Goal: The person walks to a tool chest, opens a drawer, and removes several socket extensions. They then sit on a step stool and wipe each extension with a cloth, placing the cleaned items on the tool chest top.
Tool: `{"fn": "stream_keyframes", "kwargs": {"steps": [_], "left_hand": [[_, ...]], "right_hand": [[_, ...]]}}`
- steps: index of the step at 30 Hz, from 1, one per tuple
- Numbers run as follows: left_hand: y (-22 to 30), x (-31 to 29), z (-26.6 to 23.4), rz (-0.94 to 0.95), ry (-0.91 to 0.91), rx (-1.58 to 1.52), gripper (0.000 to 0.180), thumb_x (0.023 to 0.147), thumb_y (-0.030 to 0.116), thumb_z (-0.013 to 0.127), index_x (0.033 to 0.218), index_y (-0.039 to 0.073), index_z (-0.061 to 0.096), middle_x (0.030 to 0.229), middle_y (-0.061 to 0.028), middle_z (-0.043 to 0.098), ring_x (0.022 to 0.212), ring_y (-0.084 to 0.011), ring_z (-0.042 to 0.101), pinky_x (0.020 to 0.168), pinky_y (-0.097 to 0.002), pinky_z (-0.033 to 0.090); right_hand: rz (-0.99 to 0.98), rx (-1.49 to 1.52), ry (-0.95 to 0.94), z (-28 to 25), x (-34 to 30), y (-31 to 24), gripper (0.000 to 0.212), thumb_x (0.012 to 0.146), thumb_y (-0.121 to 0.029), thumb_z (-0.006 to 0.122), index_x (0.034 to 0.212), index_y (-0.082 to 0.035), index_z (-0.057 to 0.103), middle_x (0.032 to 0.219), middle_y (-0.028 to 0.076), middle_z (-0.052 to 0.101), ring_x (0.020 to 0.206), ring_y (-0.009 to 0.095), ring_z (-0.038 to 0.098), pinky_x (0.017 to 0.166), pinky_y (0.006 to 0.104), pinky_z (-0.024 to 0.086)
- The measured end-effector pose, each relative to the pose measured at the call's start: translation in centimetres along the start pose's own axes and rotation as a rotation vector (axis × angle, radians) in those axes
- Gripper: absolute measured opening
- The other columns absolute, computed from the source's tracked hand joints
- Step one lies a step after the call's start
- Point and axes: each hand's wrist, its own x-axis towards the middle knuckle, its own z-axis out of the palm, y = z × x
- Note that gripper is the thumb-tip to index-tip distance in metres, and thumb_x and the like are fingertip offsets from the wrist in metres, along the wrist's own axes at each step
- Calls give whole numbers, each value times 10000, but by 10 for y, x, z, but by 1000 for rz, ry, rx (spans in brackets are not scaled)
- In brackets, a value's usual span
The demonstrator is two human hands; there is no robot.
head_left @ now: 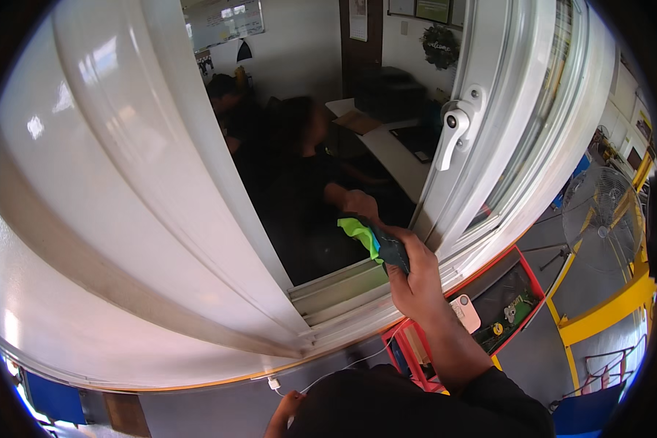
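Note:
Reaching up through the window opening, my right hand (418, 281) is closed round one end of a dark stitched item (392, 250) with a lime-green flap (359, 232) and a bit of blue. Its exact kind is unclear. From inside, another person's hand (358, 204) meets its far end; how firmly it grips does not show. Low in the picture, my left hand (290, 404) is curled beside a thin white cable (343, 365), close to my dark shirt. What its fingers hold, if anything, is mostly hidden.
White window frame (482, 168) with a white handle (454, 135) borders the opening on the right. Two people sit inside near a desk (387, 150). Below the sill, a red-edged tray (525, 274) holds a pinkish phone (465, 312). A fan (602, 219) and yellow rail (606, 310) stand right.

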Motion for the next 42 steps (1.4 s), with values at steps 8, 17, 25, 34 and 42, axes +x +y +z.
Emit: {"fn": "stream_keyframes", "kwargs": {"steps": [8,17,25,34,42], "left_hand": [[34,-8,4,117,-131,291,393,896,402,669,974,16,667,900,-196,721,926,-328,706,793,-426,540],[310,-87,-30,984,-203,104,233,888,223,698,930,6,625,838,-131,663,760,-305,669,724,-409,534],[485,-149,-30,1670,427,673,471,853,259,672,1253,22,595,1276,-162,582,1220,-365,528,1029,-527,397],[475,-183,-33,1102,963,1099,817,852,296,675,1479,-89,319,1639,-225,96,1531,-354,70,1215,-578,46],[456,-209,28,426,1232,1346,827,893,264,645,1556,23,214,1650,-141,111,1523,-316,142,1197,-519,239]], "right_hand": [[205,472,501,-48,-41,21,228,1002,-102,582,1210,-14,549,1064,19,605,968,86,536,850,244,437],[502,998,638,-41,-51,7,339,994,-140,596,1301,-3,557,1216,92,648,1108,211,639,962,353,509],[508,911,317,-71,-107,-50,421,972,-177,654,1337,-4,534,1161,53,651,1081,135,612,939,295,486],[961,378,290,-193,-423,-29,563,825,-7,714,1346,14,502,1117,101,662,1078,165,615,939,337,493],[1773,101,655,-263,-767,-77,507,782,-85,611,1280,3,577,1083,162,682,1035,273,663,919,386,502]]}}
